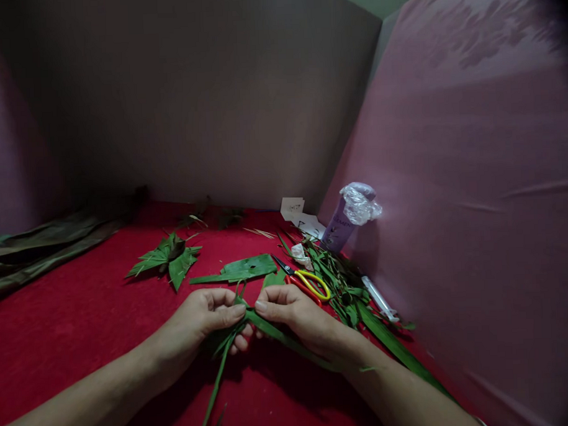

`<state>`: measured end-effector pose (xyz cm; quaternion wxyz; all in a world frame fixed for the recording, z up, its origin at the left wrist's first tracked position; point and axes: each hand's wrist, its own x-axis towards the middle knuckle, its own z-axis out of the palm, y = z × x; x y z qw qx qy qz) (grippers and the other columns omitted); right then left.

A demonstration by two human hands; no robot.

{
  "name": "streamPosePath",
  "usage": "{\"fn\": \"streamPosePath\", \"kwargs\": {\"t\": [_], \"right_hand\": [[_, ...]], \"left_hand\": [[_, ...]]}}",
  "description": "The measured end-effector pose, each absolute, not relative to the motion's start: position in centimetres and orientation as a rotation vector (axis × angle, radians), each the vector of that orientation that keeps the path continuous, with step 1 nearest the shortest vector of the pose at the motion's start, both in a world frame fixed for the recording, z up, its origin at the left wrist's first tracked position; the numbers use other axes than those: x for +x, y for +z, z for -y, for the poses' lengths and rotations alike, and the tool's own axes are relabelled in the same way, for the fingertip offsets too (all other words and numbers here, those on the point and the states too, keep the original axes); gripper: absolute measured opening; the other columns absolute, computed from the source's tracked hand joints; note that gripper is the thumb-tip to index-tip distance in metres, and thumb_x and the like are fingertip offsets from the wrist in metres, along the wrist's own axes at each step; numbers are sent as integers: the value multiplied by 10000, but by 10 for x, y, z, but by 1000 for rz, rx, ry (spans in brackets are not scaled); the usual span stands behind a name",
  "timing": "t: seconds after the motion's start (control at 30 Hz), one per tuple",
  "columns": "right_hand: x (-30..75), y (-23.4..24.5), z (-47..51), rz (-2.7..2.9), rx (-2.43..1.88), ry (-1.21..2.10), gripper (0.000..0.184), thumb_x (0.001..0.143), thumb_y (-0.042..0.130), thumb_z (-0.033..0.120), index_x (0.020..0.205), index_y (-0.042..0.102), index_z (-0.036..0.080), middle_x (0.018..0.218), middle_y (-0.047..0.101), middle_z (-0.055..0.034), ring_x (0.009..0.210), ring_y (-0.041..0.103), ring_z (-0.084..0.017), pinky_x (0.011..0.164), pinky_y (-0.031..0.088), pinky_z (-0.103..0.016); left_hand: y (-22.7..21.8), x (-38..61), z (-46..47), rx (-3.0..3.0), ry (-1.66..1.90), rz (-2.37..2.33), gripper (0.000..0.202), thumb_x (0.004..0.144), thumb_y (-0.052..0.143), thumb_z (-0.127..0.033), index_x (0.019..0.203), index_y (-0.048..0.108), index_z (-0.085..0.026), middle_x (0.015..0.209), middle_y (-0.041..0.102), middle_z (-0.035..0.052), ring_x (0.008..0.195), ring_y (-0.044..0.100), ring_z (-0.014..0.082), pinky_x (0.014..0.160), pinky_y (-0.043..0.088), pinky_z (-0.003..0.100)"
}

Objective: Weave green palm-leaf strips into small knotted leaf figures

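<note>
Between my two hands is a bunch of long green leaf strips (pixel 269 329), some of them folded over at the middle. My left hand (pixel 215 316) pinches the bunch between thumb and fingers, and narrow strips trail down below it. My right hand (pixel 292 312) is closed on a wider strip that runs out beneath the wrist. The fingers partly hide the folds. Just past my right hand lie scissors (pixel 309 283) with one yellow and one red handle loop. Beyond the hands rests a flat, folded green leaf piece (pixel 248 268).
A leaf bundle shaped like a star (pixel 167 260) lies on the red cloth (pixel 74 332). Leaf scraps (pixel 333 273) are heaped at right, beside a purple container (pixel 340 226) topped with clear plastic. White papers (pixel 293 206) lie behind. Pink walls (pixel 474 200) close off the right side.
</note>
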<state>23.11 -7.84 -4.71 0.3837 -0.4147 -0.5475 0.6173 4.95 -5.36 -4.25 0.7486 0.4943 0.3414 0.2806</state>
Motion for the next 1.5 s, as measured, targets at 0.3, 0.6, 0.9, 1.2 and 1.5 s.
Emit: {"fn": "streamPosePath", "kwargs": {"t": [0.3, 0.6, 0.9, 1.2, 1.5], "right_hand": [[229, -44, 77, 1653, -1123, 1259, 293, 807, 528, 388, 635, 444, 166, 579, 415, 40, 529, 343, -81, 484, 265, -207], [228, -41, 81, 1732, -1178, 1109, 267, 832, 491, 320, 620, 423, 173, 561, 381, 49, 522, 317, -81, 481, 260, -209], [228, -39, 81, 1769, -1235, 1021, 238, 827, 482, 249, 609, 425, 169, 565, 385, 49, 538, 334, -81, 501, 273, -208], [228, -43, 80, 1815, -1279, 908, 223, 834, 480, 211, 619, 447, 163, 586, 407, 48, 561, 345, -78, 518, 281, -201], [224, -49, 83, 1790, -1237, 941, 188, 855, 499, 263, 705, 542, 159, 611, 475, 42, 560, 390, -70, 509, 304, -183]], "left_hand": [[-41, 53, 54, 1090, 685, -861, 236, 715, 682, -274, 643, 499, -144, 621, 692, 52, 515, 636, 131, 503, 480, 212], [-45, 53, 51, 1146, 744, -864, 198, 680, 705, -274, 684, 583, -118, 604, 649, 15, 529, 631, 134, 522, 502, 232], [-42, 55, 51, 1128, 777, -910, 262, 598, 747, -309, 635, 555, -135, 542, 626, -17, 488, 625, 135, 487, 485, 227], [-43, 52, 50, 1219, 745, -899, 218, 677, 691, -297, 641, 547, -137, 585, 643, -3, 502, 624, 132, 497, 470, 229], [-41, 55, 52, 1250, 732, -917, 238, 653, 698, -333, 648, 556, -142, 537, 609, -26, 479, 598, 115, 483, 438, 206]]}}
